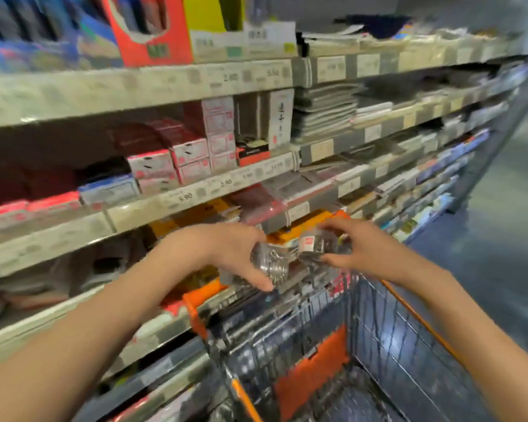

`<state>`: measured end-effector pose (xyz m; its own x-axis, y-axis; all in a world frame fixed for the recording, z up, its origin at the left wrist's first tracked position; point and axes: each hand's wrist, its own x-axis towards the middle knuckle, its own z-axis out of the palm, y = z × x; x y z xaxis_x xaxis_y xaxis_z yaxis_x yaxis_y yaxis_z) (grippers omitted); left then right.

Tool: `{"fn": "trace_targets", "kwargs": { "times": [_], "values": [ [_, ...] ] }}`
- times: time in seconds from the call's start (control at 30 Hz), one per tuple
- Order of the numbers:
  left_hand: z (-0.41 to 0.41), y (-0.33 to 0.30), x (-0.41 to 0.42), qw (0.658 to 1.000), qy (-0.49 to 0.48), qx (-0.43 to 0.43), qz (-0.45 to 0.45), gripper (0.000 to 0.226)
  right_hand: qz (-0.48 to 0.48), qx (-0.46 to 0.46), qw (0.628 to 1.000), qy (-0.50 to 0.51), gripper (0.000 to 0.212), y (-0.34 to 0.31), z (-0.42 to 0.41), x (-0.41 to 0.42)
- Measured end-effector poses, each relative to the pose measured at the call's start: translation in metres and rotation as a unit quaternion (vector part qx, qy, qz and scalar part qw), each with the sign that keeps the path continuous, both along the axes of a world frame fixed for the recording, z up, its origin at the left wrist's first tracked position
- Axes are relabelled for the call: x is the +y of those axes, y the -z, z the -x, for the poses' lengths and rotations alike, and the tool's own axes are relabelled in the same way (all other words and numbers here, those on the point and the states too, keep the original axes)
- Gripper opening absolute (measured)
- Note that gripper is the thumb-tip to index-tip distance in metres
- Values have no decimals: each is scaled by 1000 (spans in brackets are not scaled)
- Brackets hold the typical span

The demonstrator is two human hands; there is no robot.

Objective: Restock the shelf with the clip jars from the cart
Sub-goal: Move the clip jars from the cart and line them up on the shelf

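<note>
Fingers of the left hand curl round a clear plastic jar of silver metal clips, thumb above and fingertips wrapped under it, so the jar is firmly grasped. Just beside it, the right hand grasps a second clear clip jar with a small red label, its fingers arched over the top and the thumb closing in from below. The two jars sit almost touching each other, held in the air over the far end of the wire shopping cart with orange trim — at the level of the cart's top rim and in front of the lower shelf edge.

More clear jars lie blurred in the upper tray of the cart, right under the left hand; how many cannot be told. An orange plastic flap hangs inside the basket below.

To the left of the cart runs the grey metal shelving with pale price strips along each front edge. On the middle shelf stand stacks of red-and-white small boxes — further right lie flat piles of grey paper goods. The picture is smeared throughout, so labels are not readable.
</note>
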<state>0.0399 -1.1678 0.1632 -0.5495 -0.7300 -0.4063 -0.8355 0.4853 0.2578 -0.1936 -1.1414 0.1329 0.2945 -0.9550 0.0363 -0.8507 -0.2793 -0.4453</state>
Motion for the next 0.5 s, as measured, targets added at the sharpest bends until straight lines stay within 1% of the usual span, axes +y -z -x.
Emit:
{"fn": "trace_targets", "kwargs": {
  "times": [0.03, 0.07, 0.17, 0.27, 0.3, 0.4, 0.43, 0.5],
  "values": [
    [-12, -7, 1, 1000, -9, 4, 7, 77, 5, 5, 1000, -9, 50, -7, -11, -3],
    [-25, -13, 2, 1000, -16, 6, 16, 78, 10, 6, 1000, -17, 48, -14, -22, -5],
    [-60, -30, 5, 999, -41, 5, 31, 68, 12, 2, 999, -39, 49, -35, -59, -9],
    [-92, -49, 11, 997, -49, -3, 51, 60, 26, 18, 998, -50, 51, -51, -92, -11],
    [-103, -56, 14, 997, -50, -3, 62, 61, 32, 21, 998, -55, 51, -56, -103, -11],
    [-131, -77, 23, 994, -59, -15, 96, 79, 50, 19, 996, -73, 54, -73, -132, -10],
    [-139, -85, 26, 992, -61, -16, 110, 80, 59, 20, 995, -80, 54, -80, -142, -9],
    [-155, -100, 33, 989, -64, -14, 136, 73, 85, 20, 991, -96, 53, -93, -161, -9]
  ]
}}
